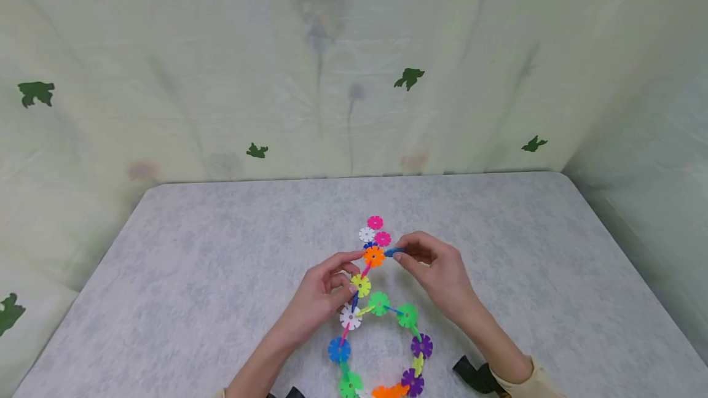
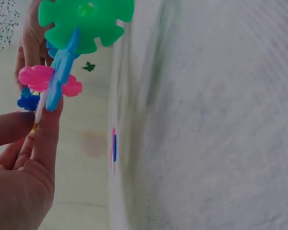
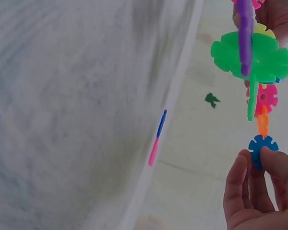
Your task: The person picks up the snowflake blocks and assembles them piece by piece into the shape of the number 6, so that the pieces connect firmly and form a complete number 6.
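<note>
In the head view, notched plastic discs are linked edge to edge into a ring with a tail running off its upper left. My left hand (image 1: 318, 290) pinches the tail near a yellow disc (image 1: 361, 287), its index finger reaching to the orange disc (image 1: 373, 257) at the end. Between thumb and fingers, my right hand (image 1: 439, 272) pinches a blue disc (image 1: 393, 252), edge-on at the right side of the orange one. The right wrist view shows this blue disc (image 3: 259, 143) directly below the orange disc (image 3: 263, 123). Green discs (image 1: 378, 303) form the ring's top.
Just beyond the hands, several loose discs lie on the grey table (image 1: 221, 250), including a pink disc (image 1: 375, 222) and a white disc (image 1: 366, 234). A pale curtain (image 1: 221, 78) with green leaf shapes hangs behind the table. A black strap (image 1: 472, 376) lies near the right forearm.
</note>
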### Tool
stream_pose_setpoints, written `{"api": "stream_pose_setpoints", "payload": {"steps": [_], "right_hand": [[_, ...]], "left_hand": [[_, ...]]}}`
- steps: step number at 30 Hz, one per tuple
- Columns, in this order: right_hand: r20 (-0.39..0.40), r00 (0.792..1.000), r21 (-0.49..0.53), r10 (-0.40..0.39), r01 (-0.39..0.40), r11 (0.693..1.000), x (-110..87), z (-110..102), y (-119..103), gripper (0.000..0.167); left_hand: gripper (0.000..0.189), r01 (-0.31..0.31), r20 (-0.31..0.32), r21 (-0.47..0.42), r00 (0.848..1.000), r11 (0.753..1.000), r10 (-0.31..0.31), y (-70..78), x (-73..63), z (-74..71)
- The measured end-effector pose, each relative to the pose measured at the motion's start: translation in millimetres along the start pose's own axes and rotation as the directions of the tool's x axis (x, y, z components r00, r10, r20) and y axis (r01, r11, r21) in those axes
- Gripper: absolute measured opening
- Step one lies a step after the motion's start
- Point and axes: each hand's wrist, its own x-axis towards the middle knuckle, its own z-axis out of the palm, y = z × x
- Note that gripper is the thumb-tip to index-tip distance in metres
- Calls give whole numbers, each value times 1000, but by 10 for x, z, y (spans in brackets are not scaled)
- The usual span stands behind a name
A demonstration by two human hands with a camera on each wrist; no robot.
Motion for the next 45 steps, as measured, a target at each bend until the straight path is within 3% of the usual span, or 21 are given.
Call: {"api": "stream_pose_setpoints", "payload": {"steps": [5,12,18,22,26,31,37,45], "right_hand": [[27,999,-31,-40,41,999,-9,6,-137,11],[50,997,0,-65,65,998,19,48,91,12],[117,993,118,-32,18,993,38,16,239,11],[196,980,129,25,-52,990,50,-18,266,18],[250,966,57,73,-90,994,101,-63,302,27],[260,963,-110,77,-50,993,310,-113,376,22],[340,930,-331,142,-24,943,646,-113,475,16],[442,876,-431,191,20,902,958,-25,618,24]], "left_hand": [[48,-14,4,37,1000,999,13,-6,-13,14],[45,-29,-10,63,1000,998,30,-23,-36,28],[47,-22,-1,51,1000,998,23,-36,-22,22],[52,-19,2,39,1000,999,19,-51,-9,1],[55,-18,-14,30,1000,999,19,-63,-3,-32],[56,-5,-26,16,1000,1000,5,-68,7,-55],[56,30,-9,-9,1000,1000,-30,-79,32,-43],[67,43,38,-34,998,998,-42,-72,46,-24]]}}
